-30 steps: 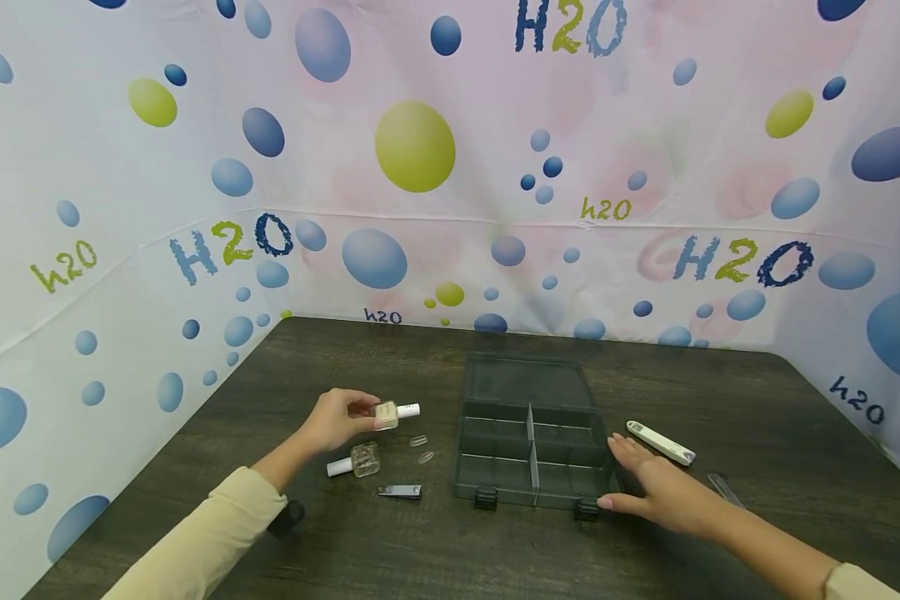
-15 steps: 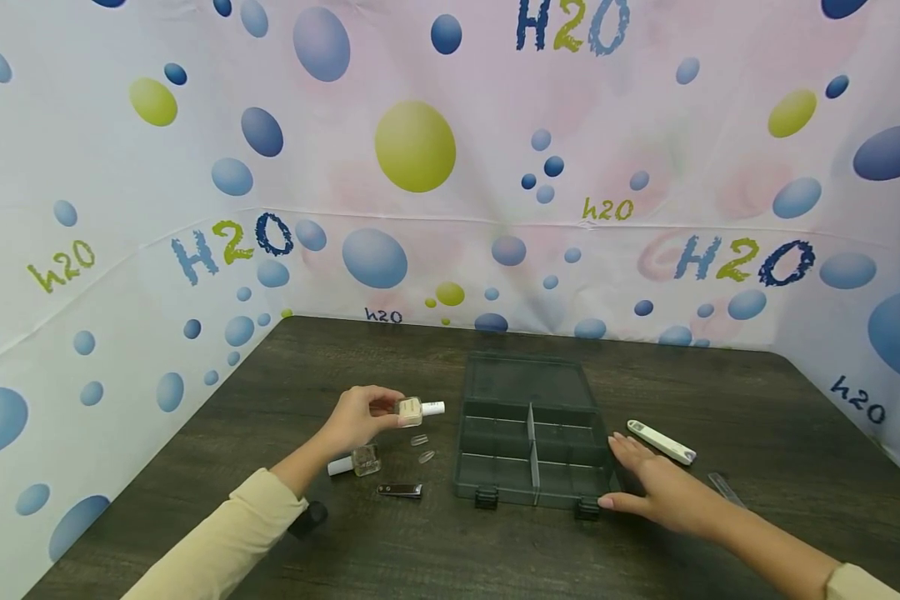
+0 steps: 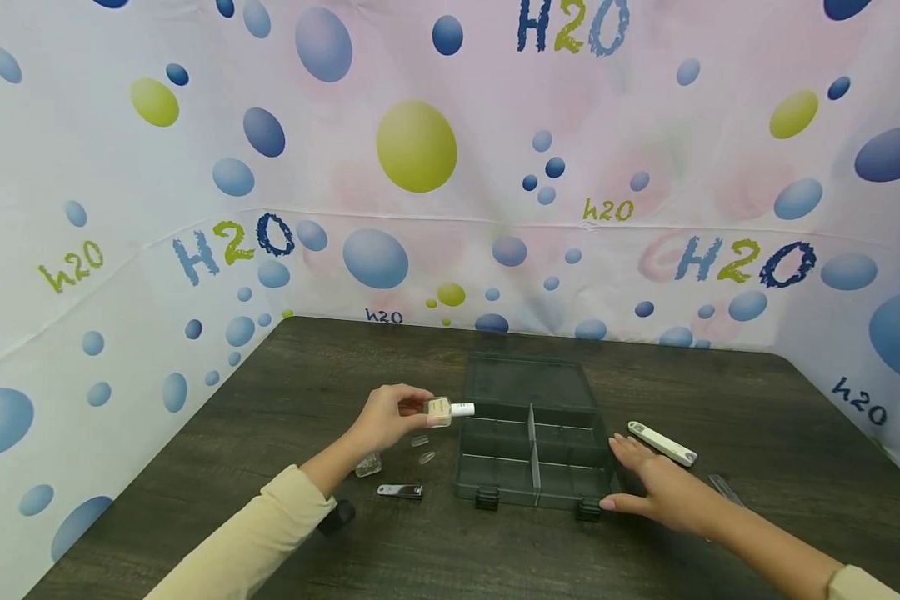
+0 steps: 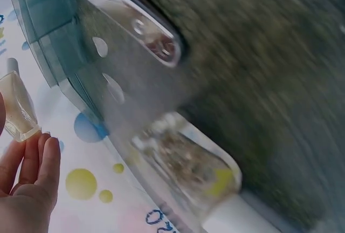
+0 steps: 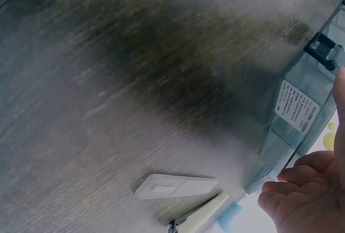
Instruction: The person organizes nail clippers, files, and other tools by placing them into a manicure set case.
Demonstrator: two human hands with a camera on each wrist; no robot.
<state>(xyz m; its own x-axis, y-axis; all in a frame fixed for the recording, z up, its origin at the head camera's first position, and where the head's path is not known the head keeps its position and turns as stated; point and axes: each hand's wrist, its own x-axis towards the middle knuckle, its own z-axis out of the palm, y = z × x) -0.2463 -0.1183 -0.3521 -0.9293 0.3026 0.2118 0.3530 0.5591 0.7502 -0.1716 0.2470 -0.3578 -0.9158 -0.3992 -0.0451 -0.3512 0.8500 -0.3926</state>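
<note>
My left hand (image 3: pixel 386 417) pinches a nail polish bottle (image 3: pixel 440 412) with beige polish and a white cap. It holds the bottle on its side, the cap overlapping the left edge of an open dark translucent organizer box (image 3: pixel 510 502). My right hand (image 3: pixel 663 492) rests against the box's right side with fingers extended, its thumb by the front right latch (image 3: pixel 588 509). Under my left wrist lies a second polish bottle (image 4: pixel 188 163), clear with flakes inside; my forearm hides its white cap in the head view.
Two clear nail tips (image 3: pixel 427 457) and a metal nail clipper (image 3: pixel 401 492) lie left of the box. To its right are a long white-handled tool (image 3: pixel 662 443) and a clear flat strip (image 5: pixel 175 186). A printed curtain (image 3: pixel 420 275) closes off the table's back.
My left hand has carried the beige polish bottle rightward to the box's left edge, and my forearm now covers more of the second bottle. My right hand has stayed in place.
</note>
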